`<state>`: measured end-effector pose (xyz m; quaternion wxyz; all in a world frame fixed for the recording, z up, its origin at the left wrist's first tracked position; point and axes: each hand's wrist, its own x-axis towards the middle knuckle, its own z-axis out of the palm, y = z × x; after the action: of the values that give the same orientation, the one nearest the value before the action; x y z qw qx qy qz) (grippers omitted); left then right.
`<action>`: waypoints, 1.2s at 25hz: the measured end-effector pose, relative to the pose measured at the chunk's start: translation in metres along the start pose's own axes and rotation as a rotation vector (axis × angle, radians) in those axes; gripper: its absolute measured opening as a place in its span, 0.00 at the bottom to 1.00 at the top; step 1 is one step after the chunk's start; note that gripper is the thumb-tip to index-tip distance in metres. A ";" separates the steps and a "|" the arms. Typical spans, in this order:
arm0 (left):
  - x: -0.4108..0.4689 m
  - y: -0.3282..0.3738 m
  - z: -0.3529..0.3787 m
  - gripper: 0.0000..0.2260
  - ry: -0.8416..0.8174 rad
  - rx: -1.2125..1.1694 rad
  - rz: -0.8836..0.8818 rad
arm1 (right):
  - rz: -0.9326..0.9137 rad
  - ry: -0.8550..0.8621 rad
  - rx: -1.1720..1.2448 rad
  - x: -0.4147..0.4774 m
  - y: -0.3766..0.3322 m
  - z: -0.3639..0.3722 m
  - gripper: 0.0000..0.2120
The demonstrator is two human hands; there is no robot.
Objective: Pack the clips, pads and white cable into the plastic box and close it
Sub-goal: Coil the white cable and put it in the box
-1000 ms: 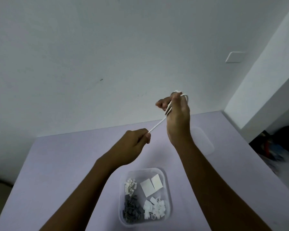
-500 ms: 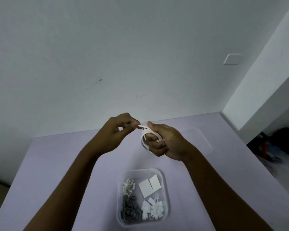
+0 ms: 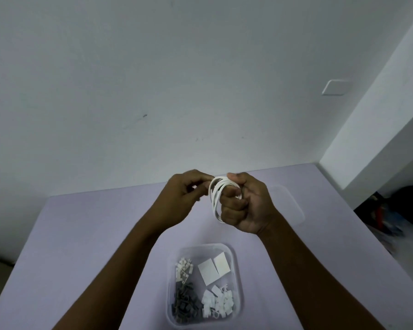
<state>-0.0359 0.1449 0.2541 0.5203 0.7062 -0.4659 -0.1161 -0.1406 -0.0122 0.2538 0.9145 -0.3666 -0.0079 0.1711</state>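
White cable (image 3: 215, 198), coiled around the right hand's (image 3: 246, 206) curled fingers and pinched by the left hand (image 3: 184, 196), hangs at frame centre directly above the open plastic box (image 3: 235, 282).

1. A second ago we had the white cable (image 3: 215, 197) stretched taut between our hands; now it sits wound in loops around the fingers of our right hand (image 3: 244, 206).
2. Our right hand has dropped from its raised position at the far edge of the table and turned palm-up, fingers curled.
3. Our left hand (image 3: 183, 197) has risen and closed in, its fingertips now pinching the cable at the top of the coil.
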 end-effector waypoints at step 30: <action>-0.111 -0.179 0.090 0.11 -0.062 -0.435 -0.911 | 0.190 0.728 -0.634 0.020 0.174 -0.160 0.09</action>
<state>-0.0578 0.1793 0.0288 0.5377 0.7094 -0.0907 -0.4465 -0.1530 0.0041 0.0175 0.6817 -0.6619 0.2940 0.1037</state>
